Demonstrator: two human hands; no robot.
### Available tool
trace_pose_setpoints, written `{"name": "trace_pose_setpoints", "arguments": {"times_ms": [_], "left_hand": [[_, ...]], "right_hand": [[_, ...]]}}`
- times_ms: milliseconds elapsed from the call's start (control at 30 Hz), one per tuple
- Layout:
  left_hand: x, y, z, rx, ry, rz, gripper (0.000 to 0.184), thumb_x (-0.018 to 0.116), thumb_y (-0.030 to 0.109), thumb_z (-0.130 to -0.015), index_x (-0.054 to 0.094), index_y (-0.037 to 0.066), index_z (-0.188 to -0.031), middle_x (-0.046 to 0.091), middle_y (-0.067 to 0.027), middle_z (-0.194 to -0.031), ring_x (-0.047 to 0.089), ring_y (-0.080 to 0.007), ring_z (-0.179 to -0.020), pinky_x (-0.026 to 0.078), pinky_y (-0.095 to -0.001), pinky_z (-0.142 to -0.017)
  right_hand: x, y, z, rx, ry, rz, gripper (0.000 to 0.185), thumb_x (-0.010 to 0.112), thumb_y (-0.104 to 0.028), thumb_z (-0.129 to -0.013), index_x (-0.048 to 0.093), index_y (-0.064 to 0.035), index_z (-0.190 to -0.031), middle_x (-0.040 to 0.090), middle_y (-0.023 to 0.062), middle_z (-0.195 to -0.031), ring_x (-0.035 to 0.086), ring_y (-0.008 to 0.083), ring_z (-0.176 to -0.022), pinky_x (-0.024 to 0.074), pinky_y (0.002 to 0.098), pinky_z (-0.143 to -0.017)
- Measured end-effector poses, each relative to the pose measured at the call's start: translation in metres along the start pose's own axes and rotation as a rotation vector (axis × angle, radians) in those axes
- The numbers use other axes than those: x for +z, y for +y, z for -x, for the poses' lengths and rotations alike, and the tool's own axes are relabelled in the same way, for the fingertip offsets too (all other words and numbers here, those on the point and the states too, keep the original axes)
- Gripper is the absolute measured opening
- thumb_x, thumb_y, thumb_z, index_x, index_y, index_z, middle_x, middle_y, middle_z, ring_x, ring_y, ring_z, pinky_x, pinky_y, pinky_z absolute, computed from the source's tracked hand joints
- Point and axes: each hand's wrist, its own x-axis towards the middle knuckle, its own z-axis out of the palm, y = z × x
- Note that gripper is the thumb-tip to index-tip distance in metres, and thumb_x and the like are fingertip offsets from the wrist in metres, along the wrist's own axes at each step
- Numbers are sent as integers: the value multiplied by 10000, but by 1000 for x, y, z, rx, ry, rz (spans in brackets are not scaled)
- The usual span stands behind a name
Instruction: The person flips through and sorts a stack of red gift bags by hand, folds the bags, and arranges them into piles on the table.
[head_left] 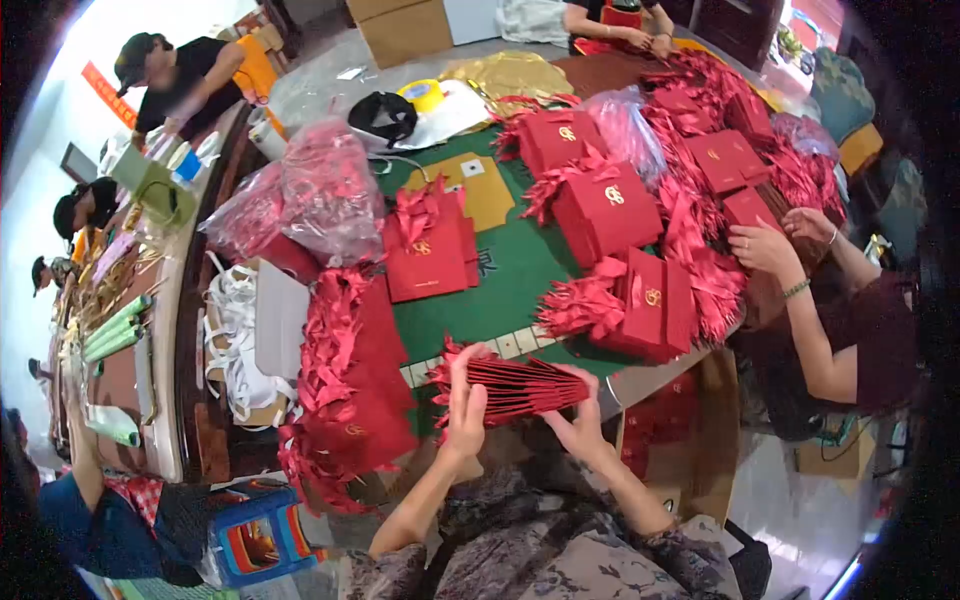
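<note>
Between my two hands is a stack of flat red paper gift bags (525,388), their many edges fanned toward me above the table's front edge. My left hand (465,415) grips the stack's left end, where red ribbons bunch up. At the other end, my right hand (585,428) clasps the stack with the thumb below. Left of my hands lies a row of red gift bags (365,425) with ribbon bows. Just beyond my right hand sits a bundle of red bags (655,305) with a gold emblem.
A green mat (450,325) covers the table's middle, with further red bag bundles (605,210) on it. Plastic-wrapped red items (330,185) and a box of white straps (240,340) stand at left. On the right, a co-worker's hands (765,245) handle red bags. A blue stool (262,545) is lower left.
</note>
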Motion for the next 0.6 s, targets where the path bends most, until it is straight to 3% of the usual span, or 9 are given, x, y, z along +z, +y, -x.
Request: {"name": "trace_pose_setpoints", "arguments": {"times_ms": [33,100,133,167,233,267,400,500,600], "left_hand": [[-3,-1,0,-20,-9,-38,649,360,476,-977,324,-7,-1410,464,-160,-1321,432,-243,-1251,279,-380,-1092],[-10,0,-4,11,-93,-10,469,385,230,-995,347,-30,-1384,452,-155,-1320,417,-247,-1264,286,-359,-1086],[-11,8,-3,-27,-99,-68,605,344,449,-1002,346,-8,-1399,482,-169,-1291,444,-253,-1240,298,-380,-1081],[-18,9,-8,-14,-97,-74,605,344,449,-1002,346,-8,-1399,482,-169,-1291,444,-253,-1240,298,-380,-1081],[-43,15,-23,65,-326,-168,547,360,410,-1008,420,-11,-1352,495,-169,-1272,449,-256,-1238,293,-365,-1086],[-50,20,-33,52,-335,-200,490,374,363,-1009,488,-28,-1282,515,-156,-1249,474,-256,-1212,314,-354,-1070],[-69,41,-102,147,-337,-591,227,522,79,-918,592,6,-1121,609,-166,-1083,586,-303,-1060,451,-369,-934],[-76,10,-159,320,-396,-848,295,609,6,-793,605,28,-1087,604,-173,-1047,584,-345,-1023,474,-408,-898],[-77,-35,-204,453,-540,-1157,334,614,42,-763,623,57,-1097,580,-150,-1087,560,-326,-1045,476,-410,-882]], "right_hand": [[2,-1,-1,-14,-8,-9,667,778,-122,-756,401,-3,-1293,489,188,-1317,487,304,-1218,312,408,-1098],[2,1,-2,-44,31,-39,649,775,-109,-754,405,-2,-1277,522,175,-1244,512,300,-1166,357,402,-1052],[3,5,-3,-104,47,8,619,768,-98,-756,410,-7,-1253,540,165,-1187,530,295,-1109,384,397,-1015],[4,7,-1,-118,51,3,619,768,-98,-756,410,-7,-1253,540,165,-1187,530,295,-1109,384,397,-1015],[6,12,0,-60,47,-162,587,772,-99,-751,454,14,-1231,451,135,-1214,498,287,-1124,377,402,-1022],[6,21,-3,-193,44,-105,565,768,-104,-753,446,9,-1203,461,131,-1172,505,294,-1091,373,444,-1026],[7,23,-5,-171,46,-140,560,765,-107,-754,427,-5,-1189,472,130,-1134,509,299,-1070,365,468,-1030],[6,27,-2,-138,7,-152,607,791,-138,-751,403,-9,-1199,494,138,-1135,512,296,-1078,399,450,-987],[3,29,-2,-184,-18,-129,623,803,-138,-744,402,-7,-1202,506,158,-1162,521,307,-1086,421,437,-953]]}}
